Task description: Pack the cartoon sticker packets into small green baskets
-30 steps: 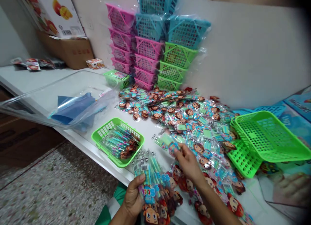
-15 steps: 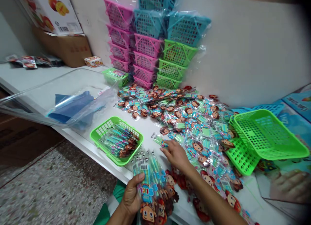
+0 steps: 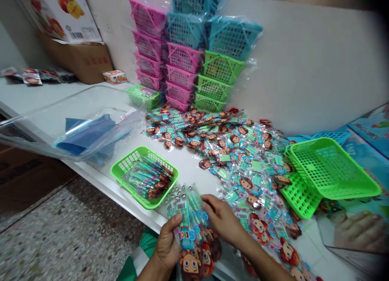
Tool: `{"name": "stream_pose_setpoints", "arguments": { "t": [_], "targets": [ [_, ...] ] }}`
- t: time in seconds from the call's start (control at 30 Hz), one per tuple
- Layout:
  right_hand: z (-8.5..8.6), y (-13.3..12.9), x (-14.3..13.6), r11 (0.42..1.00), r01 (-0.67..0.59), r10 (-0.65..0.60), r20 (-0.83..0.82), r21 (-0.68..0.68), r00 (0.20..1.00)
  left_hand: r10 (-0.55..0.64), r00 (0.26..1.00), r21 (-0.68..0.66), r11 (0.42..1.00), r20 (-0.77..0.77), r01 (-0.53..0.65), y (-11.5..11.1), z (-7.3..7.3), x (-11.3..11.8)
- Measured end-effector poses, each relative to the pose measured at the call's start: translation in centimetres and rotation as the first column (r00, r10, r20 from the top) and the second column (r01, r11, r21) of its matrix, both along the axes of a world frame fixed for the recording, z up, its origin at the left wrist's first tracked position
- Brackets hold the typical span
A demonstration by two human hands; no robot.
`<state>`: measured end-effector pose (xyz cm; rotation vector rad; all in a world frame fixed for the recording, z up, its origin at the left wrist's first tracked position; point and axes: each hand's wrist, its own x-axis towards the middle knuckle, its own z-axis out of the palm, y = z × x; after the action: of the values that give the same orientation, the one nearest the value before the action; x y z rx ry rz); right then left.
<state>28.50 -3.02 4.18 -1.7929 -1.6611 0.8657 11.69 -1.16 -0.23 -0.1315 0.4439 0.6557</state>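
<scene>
My left hand (image 3: 167, 242) is closed around a bundle of clear stick packets (image 3: 186, 234), fanned upright with barcodes, hooks at the top and cartoon heads at the bottom. At the bundle's right edge, my right hand (image 3: 221, 219) has its fingers pinched on a stick packet, which is mostly hidden behind them. A green basket (image 3: 122, 164) holding a row of similar packets stands left of the bundle. Behind and right of my right hand spreads a large heap of loose packets (image 3: 243, 151) with cartoon heads.
Pink baskets (image 3: 182, 75), blue baskets (image 3: 234, 37) and green baskets, wrapped in clear plastic, are stacked against the wall. At right lie unwrapped green baskets (image 3: 331, 167) beside printed boxes. A clear plastic bag (image 3: 39, 129) with blue material overhangs the table's left edge. Cardboard boxes (image 3: 88, 60) stand behind.
My right hand has drawn back from the heap to the bundle, bringing the packet it was touching. The left hand keeps hold of the bundle, barely moved.
</scene>
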Motion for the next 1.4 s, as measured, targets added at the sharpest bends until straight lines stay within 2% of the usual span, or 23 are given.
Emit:
{"name": "stream_pose_setpoints", "arguments": {
  "t": [0.07, 0.13, 0.2, 0.27, 0.3, 0.37, 0.43, 0.47, 0.6, 0.73, 0.77, 0.8, 0.87, 0.93, 1.0, 1.1, 1.23, 1.33, 1.4],
  "targets": [
    [0.5, -1.2, -0.5, 1.000, 0.004, -0.003, -0.087, 0.016, 0.996, -0.035, 0.999, 0.002, 0.999, 0.020, 0.035, -0.1, -0.1, 0.1],
    [0.8, -1.5, -0.3, 0.998, -0.058, 0.058, -0.056, 0.004, 0.997, -0.079, 0.995, 0.015, 0.997, 0.058, 0.079, -0.2, -0.4, 0.0],
    [0.9, -0.5, 1.1, 0.997, -0.073, 0.072, 0.080, 0.006, 0.994, -0.111, 0.990, 0.038, 0.993, 0.085, 0.108, -0.2, -1.0, -0.3],
    [0.7, 1.5, 3.5, 0.997, 0.017, -0.040, 0.287, 0.082, 0.957, -0.128, 0.988, 0.059, 0.991, 0.090, 0.123, -0.2, -1.4, -0.6],
    [0.5, 2.8, 5.0, 0.986, 0.076, -0.130, 0.399, 0.147, 0.908, -0.136, 0.987, 0.067, 0.989, 0.088, 0.130, -0.2, -1.6, -0.7],
    [-0.2, 5.5, 7.9, 0.957, 0.140, -0.273, 0.619, 0.256, 0.736, -0.152, 0.985, 0.083, 0.986, 0.076, 0.146, -0.3, -1.6, -0.9],
    [-1.0, 7.8, 10.3, 0.941, 0.155, -0.331, 0.724, 0.301, 0.606, -0.157, 0.986, 0.105, 0.983, 0.058, 0.151, -0.3, -1.5, -1.0],
    [-1.3, 8.6, 11.2, 0.941, 0.148, -0.332, 0.742, 0.304, 0.583, -0.155, 0.987, 0.118, 0.982, 0.050, 0.149, -0.3, -1.4, -1.0],
    [-1.3, 9.9, 12.5, 0.940, 0.104, -0.314, 0.702, 0.325, 0.639, -0.145, 0.989, 0.165, 0.977, 0.041, 0.137, -0.4, -1.5, -1.1],
    [0.5, 9.1, 12.0, 0.911, 0.130, -0.358, 0.593, 0.392, 0.721, -0.112, 0.993, 0.174, 0.979, 0.025, 0.106, -0.3, -2.3, -1.0],
    [1.0, 8.7, 11.5, 0.911, 0.152, -0.353, 0.533, 0.384, 0.769, -0.107, 0.994, 0.169, 0.980, 0.010, 0.103, -0.2, -2.4, -1.1],
    [1.4, 8.0, 10.8, 0.921, 0.180, -0.328, 0.440, 0.345, 0.836, -0.105, 0.994, 0.165, 0.981, -0.007, 0.105, -0.2, -2.4, -1.1],
    [1.8, 6.3, 8.7, 0.961, 0.210, -0.239, 0.159, 0.181, 0.958, -0.113, 0.993, 0.168, 0.979, -0.029, 0.117, -0.1, -2.2, -1.1],
    [1.7, 4.2, 5.9, 0.989, 0.147, -0.148, -0.112, -0.016, 0.983, -0.117, 0.992, 0.182, 0.976, -0.039, 0.122, 0.0, -1.7, -1.0],
    [1.3, 2.1, 2.9, 0.993, 0.070, -0.087, -0.197, -0.094, 0.977, -0.105, 0.993, 0.189, 0.975, -0.051, 0.112, 0.0, -1.1, -0.8],
    [0.6, -0.3, -0.1, 0.993, 0.103, -0.113, -0.175, -0.063, 0.978, -0.086, 0.993, 0.177, 0.979, -0.086, 0.100, -0.1, -0.3, -0.5],
    [0.4, -1.5, -1.3, 0.985, 0.166, -0.172, -0.148, -0.051, 0.974, -0.084, 0.991, 0.130, 0.987, -0.103, 0.097, -0.3, 0.0, -0.6],
    [0.8, -1.9, -1.6, 0.996, 0.082, -0.084, -0.074, -0.026, 0.994, -0.125, 0.989, 0.097, 0.986, -0.083, 0.133, -0.5, -0.3, -1.0],
    [1.0, -2.4, -1.9, 1.000, 0.005, -0.006, 0.065, 0.021, 0.998, -0.149, 0.986, 0.112, 0.981, -0.080, 0.157, -0.7, -0.7, -1.4]
  ]
}}
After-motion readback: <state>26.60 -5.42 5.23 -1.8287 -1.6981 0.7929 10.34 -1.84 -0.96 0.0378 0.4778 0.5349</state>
